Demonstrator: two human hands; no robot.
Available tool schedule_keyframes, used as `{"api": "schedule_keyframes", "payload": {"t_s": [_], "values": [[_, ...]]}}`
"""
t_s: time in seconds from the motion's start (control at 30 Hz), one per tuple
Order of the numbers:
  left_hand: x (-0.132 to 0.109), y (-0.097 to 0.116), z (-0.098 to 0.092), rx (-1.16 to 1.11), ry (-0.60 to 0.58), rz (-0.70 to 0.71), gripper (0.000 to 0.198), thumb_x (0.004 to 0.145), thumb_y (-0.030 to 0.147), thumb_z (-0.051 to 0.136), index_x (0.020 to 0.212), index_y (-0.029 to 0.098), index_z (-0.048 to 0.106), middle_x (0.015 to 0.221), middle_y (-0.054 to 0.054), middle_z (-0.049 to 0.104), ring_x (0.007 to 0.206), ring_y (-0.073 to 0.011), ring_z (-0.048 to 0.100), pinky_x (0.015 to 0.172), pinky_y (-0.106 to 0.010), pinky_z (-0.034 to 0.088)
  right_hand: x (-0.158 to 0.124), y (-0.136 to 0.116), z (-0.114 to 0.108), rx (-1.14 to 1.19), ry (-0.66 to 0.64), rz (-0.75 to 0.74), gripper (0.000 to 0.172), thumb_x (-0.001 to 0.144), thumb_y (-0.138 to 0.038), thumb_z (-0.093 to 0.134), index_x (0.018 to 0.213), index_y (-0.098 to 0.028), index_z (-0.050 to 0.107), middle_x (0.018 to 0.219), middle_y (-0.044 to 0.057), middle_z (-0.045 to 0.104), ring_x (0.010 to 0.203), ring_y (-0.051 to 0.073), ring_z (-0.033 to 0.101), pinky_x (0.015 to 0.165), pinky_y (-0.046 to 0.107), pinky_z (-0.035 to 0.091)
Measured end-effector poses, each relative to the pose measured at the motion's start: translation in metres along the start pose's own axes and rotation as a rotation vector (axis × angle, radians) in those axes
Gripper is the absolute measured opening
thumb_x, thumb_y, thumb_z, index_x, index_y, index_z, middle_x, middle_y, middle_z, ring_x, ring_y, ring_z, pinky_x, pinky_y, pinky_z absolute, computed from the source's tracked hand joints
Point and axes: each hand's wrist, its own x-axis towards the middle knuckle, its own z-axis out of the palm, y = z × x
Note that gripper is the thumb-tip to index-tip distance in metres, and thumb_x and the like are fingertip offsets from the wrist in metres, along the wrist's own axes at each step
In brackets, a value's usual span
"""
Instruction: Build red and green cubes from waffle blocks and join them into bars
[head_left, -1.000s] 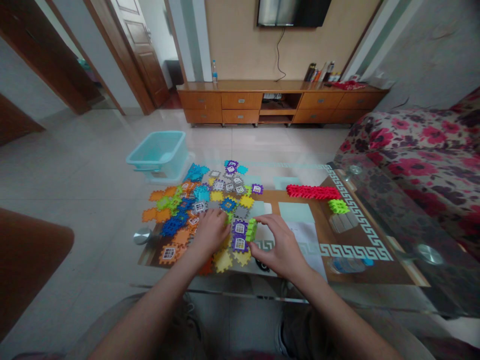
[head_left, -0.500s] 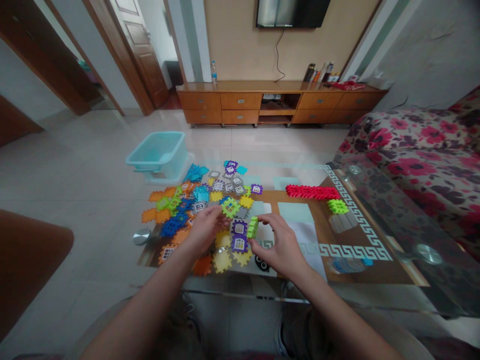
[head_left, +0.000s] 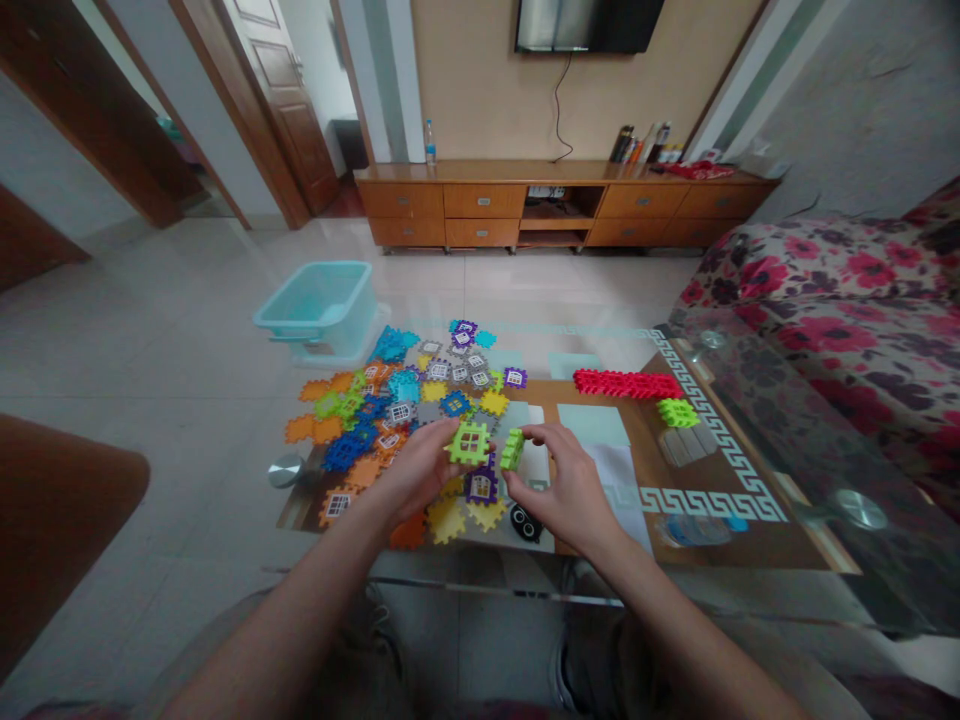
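My left hand (head_left: 421, 462) pinches a lime-green window-shaped building tile (head_left: 469, 443) by its left edge, its open face turned towards me. Just to the right, my right hand (head_left: 559, 480) grips a small lime-green block of joined tiles (head_left: 512, 450) between thumb and fingers. A narrow gap separates the two green pieces. Below them on the glass table lies a purple window tile (head_left: 481, 486), partly covered by the left-hand tile. Yellow tiles (head_left: 448, 520) lie beside my left wrist, and a black round-eyed object (head_left: 525, 522) is under my right hand.
Loose blue tiles (head_left: 349, 447), orange tiles (head_left: 324, 430) and grey tiles (head_left: 459, 374) spread across the table's left half. A long red assembled bar (head_left: 626, 384) and a green block (head_left: 677, 413) lie right. A turquoise tub (head_left: 315, 310) stands beyond the table.
My left hand has brought the green tile nearer and to the right, towards the piece in my right hand. A blue tile formerly behind it now shows. My right hand has barely moved.
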Motion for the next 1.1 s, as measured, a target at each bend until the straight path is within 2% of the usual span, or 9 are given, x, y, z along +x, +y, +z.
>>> {"api": "schedule_keyframes", "payload": {"t_s": [0.2,0.4,0.47,0.57,0.67,0.73,0.93,1.1], "values": [[0.001,0.0,-0.001,-0.083,0.0,-0.07,0.014,0.095,0.025,0.056,0.098,0.012,0.057,0.106,-0.02,0.073,0.089,-0.0251,0.075,0.076,-0.035,0.062,-0.001,0.0,-0.001,-0.087,-0.012,-0.057,0.044,0.073,-0.023,0.071,0.115,-0.021,0.057,0.108,0.01,0.065,0.104,0.03,0.061,0.089,0.045,0.05],[0.005,-0.003,-0.005,-0.077,-0.033,-0.092,0.009,0.091,0.027,0.056,0.094,0.018,0.055,0.102,-0.015,0.074,0.085,-0.0237,0.075,0.069,-0.032,0.061,-0.001,-0.002,-0.006,-0.208,-0.032,-0.091,0.043,0.073,-0.025,0.071,0.114,-0.021,0.058,0.108,0.011,0.065,0.103,0.032,0.06,0.087,0.047,0.049],[0.005,-0.002,-0.006,-0.103,-0.08,-0.124,0.011,0.088,0.025,0.052,0.093,0.017,0.057,0.104,-0.016,0.073,0.092,-0.0261,0.074,0.077,-0.037,0.061,-0.001,-0.002,-0.007,-0.223,-0.038,-0.088,0.042,0.073,-0.025,0.072,0.113,-0.021,0.059,0.107,0.01,0.065,0.102,0.032,0.059,0.086,0.046,0.049],[0.003,-0.002,-0.006,-0.094,-0.151,-0.14,0.024,0.074,0.013,0.052,0.096,0.015,0.059,0.11,-0.018,0.071,0.105,-0.0297,0.069,0.094,-0.047,0.057,-0.001,0.0,-0.007,-0.234,-0.042,-0.092,0.043,0.072,-0.026,0.073,0.113,-0.022,0.06,0.106,0.011,0.065,0.1,0.033,0.059,0.085,0.047,0.049],[-0.001,-0.004,-0.006,-0.018,-0.168,-0.129,0.043,0.062,0.0,0.051,0.101,0.016,0.058,0.114,-0.015,0.069,0.111,-0.0273,0.066,0.104,-0.047,0.051,-0.001,0.002,-0.006,-0.229,-0.041,-0.091,0.044,0.072,-0.025,0.073,0.114,-0.022,0.06,0.107,0.011,0.065,0.102,0.033,0.059,0.086,0.047,0.049],[-0.004,-0.006,-0.006,0.004,-0.178,-0.13,0.045,0.065,-0.003,0.053,0.105,0.018,0.057,0.115,-0.013,0.069,0.112,-0.0248,0.066,0.106,-0.045,0.049,-0.001,0.003,-0.006,-0.209,-0.035,-0.079,0.045,0.072,-0.025,0.072,0.115,-0.022,0.059,0.108,0.01,0.065,0.103,0.033,0.059,0.088,0.047,0.05],[-0.006,-0.006,-0.006,0.002,-0.264,-0.139,0.027,0.079,0.007,0.065,0.104,0.017,0.062,0.118,-0.011,0.067,0.115,-0.0221,0.064,0.108,-0.037,0.045,0.0,0.003,-0.006,-0.132,-0.026,-0.05,0.045,0.073,-0.022,0.071,0.115,-0.022,0.057,0.109,0.01,0.064,0.105,0.031,0.06,0.091,0.047,0.05],[-0.007,-0.004,-0.003,0.027,-0.317,-0.136,0.02,0.08,0.01,0.063,0.099,0.016,0.063,0.117,-0.014,0.068,0.115,-0.0247,0.064,0.106,-0.042,0.047,0.0,0.002,-0.005,-0.062,-0.017,-0.077,0.044,0.073,-0.022,0.07,0.115,-0.023,0.057,0.108,0.009,0.065,0.105,0.03,0.061,0.09,0.047,0.051]]}}
